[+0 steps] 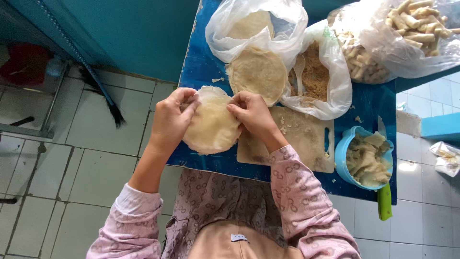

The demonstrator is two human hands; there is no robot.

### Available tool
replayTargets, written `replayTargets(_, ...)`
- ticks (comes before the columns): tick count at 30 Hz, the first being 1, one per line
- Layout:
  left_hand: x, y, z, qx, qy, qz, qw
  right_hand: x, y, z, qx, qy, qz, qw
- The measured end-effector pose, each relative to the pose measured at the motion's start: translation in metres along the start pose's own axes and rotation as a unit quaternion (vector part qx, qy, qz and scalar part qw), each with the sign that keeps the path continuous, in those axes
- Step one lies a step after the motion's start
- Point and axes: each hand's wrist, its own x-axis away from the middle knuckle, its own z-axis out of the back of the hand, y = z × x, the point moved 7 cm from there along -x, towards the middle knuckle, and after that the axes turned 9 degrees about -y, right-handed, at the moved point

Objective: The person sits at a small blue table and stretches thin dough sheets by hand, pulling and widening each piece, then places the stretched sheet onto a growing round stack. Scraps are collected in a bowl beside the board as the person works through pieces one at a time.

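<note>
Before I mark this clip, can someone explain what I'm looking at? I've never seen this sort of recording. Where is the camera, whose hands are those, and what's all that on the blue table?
There is one picture, from a camera worn on a person's head, looking straight down. No machine is involved; the hands are the wearer's own. The left hand and right hand together hold a thin round wrapper by its edges, above the blue table. On the table lie a stack of wrappers spilling from a plastic bag, a bag of brown filling with a spoon in it, a cutting board, a blue bowl of pale scraps, and a bag of finished rolls.
</note>
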Motion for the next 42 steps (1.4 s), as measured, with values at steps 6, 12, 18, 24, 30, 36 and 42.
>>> replayTargets(6,-0.001,-0.007,0.002,-0.122,0.035,-0.061,0.99,0.006,0.004,0.0,0.037,0.062,-0.009,0.997)
replayTargets(12,-0.001,-0.008,-0.005,-0.249,0.065,-0.076,0.963,0.014,0.004,-0.002,0.054,0.085,-0.04,0.994)
replayTargets(18,0.012,0.001,-0.035,-0.381,0.065,-0.126,0.914,0.022,-0.015,-0.005,0.233,0.138,0.039,0.962)
replayTargets(24,0.025,-0.012,-0.08,-0.435,-0.056,-0.112,0.892,0.031,-0.039,0.007,0.409,0.239,0.129,0.871)
replayTargets(30,0.027,-0.018,-0.082,-0.455,-0.066,-0.104,0.882,0.005,-0.043,0.012,0.449,0.179,0.206,0.851)
replayTargets(36,0.028,-0.017,-0.082,-0.466,-0.059,-0.108,0.876,-0.003,-0.03,0.04,0.318,0.175,0.078,0.928)
replayTargets(42,0.03,-0.016,-0.083,-0.461,-0.05,-0.114,0.878,0.021,-0.064,0.003,0.542,0.225,0.269,0.763)
